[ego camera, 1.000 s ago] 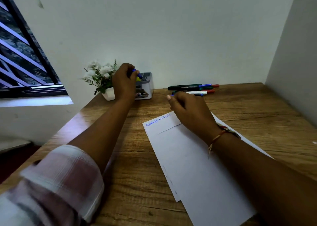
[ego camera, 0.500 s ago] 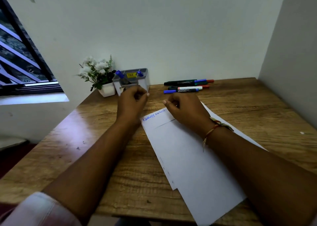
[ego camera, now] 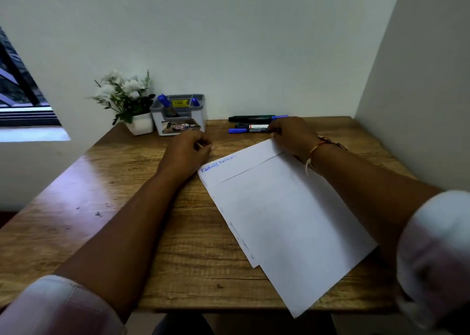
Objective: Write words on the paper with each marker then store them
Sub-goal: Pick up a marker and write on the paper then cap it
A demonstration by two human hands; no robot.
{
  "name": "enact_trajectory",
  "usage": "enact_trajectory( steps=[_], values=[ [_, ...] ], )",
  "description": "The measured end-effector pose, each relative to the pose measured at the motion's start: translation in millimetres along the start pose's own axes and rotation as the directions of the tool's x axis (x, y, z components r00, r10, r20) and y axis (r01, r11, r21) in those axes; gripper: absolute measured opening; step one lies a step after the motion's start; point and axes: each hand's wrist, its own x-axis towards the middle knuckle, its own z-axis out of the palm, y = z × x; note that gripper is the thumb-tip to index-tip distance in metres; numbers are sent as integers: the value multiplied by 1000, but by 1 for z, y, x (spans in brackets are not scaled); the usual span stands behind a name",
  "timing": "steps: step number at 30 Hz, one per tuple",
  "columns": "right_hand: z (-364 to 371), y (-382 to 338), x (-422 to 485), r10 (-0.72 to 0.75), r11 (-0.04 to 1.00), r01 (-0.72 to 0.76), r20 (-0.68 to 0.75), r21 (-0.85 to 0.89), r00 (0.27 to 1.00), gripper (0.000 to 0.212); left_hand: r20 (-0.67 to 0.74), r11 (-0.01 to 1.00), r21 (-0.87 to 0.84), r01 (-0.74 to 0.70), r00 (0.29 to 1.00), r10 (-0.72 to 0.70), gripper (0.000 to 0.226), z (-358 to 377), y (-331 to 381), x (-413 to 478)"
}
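At one o'clock on the brown wooden bench (ego camera: 122, 197), my right hand (ego camera: 292, 136) covers the loose coloured markers' (ego camera: 254, 126) ends, seeking the next; whether it grips one I cannot tell. My left hand (ego camera: 187, 151) rests loosely curled, empty, beside the white paper sheets (ego camera: 292, 220), ready to steady them.

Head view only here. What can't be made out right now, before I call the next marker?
All in the head view:
- Right hand: its own back hides the fingers, so a grip on a marker is unclear.
- Loose markers: right ends covered by that hand; count uncertain.
- Blue writing on the paper: too small to read.
- Organizer: walls hide the bodies of the stored markers.
- Left hand: curled fingers hide the palm.
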Motion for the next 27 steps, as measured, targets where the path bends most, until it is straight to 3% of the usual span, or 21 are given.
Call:
enact_trajectory(
  steps=[7, 15, 22, 27],
  values=[
    [13, -3, 29, -34, 995, 39, 55, -95, 998, 31, 38, 1000, 16, -13, 999, 12, 19, 1, -1, 4],
    [14, -7, 43, -16, 987, 20, 24, -162, 1000, 32, 50, 999, 38, -33, 998, 31, 15, 3, -1, 8],
    [15, -10, 46, -29, 990, 35, 51, -135, 998, 31, 40, 999, 17, -50, 998, 49, 16, 1, 2, 7],
    [-2, -23, 39, -97, 993, 104, -122, 53, 988, 22, -8, 997, -66, -42, 999, 42, 38, 2, 5, 7]
  ],
)
